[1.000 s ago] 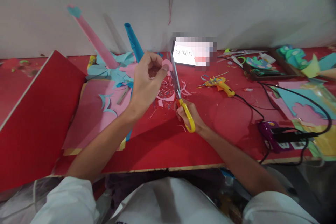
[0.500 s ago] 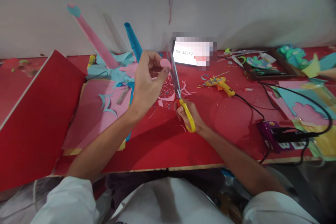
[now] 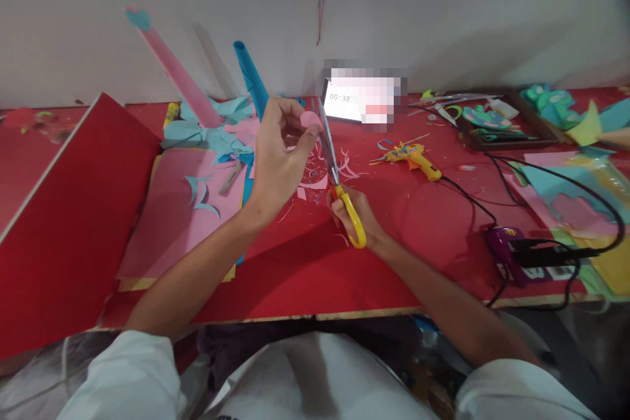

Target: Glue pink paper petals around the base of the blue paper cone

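Left hand (image 3: 278, 157), centre frame: pinching a pink paper piece (image 3: 311, 119) and holding it above the desk (image 3: 305, 275), likely to let the blades reach its edge.
Right hand (image 3: 352, 216), lower centre: gripping the scissors (image 3: 331, 157), blades touching the paper.
Tray (image 3: 492, 142), upper right: holding teal cutouts (image 3: 485, 118).

The left hand (image 3: 278, 157) is held up with the wrist bent. Its thumb and forefinger pinch together toward 2 o'clock and the other fingers curl. The left forearm (image 3: 191, 275) comes in from 7 o'clock. The right hand (image 3: 352, 213) sits lower, clenched, and the right forearm (image 3: 443, 305) enters from 4 o'clock.
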Tool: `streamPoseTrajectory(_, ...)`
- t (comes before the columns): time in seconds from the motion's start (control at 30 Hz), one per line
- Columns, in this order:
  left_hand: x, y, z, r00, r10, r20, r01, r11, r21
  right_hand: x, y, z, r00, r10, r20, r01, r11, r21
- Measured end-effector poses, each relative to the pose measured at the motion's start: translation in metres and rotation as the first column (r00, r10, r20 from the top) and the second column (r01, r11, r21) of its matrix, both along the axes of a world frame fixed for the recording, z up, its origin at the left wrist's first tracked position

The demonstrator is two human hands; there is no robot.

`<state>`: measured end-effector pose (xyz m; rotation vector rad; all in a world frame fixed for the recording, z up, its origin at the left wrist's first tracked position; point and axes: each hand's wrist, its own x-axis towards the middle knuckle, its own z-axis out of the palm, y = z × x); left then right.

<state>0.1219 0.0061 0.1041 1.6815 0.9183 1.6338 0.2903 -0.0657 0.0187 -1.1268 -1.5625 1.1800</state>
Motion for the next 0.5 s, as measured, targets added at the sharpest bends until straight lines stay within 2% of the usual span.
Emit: streamPoseTrajectory(0.5, -0.0020, 0.0031, -0.0058, 0.997, 0.057, -0.058, -0.057, 0.998, -0.006, 0.0012, -0.0004, 0.0017, 0.999, -0.008, 0.033, 0.008, 1.000, -0.007)
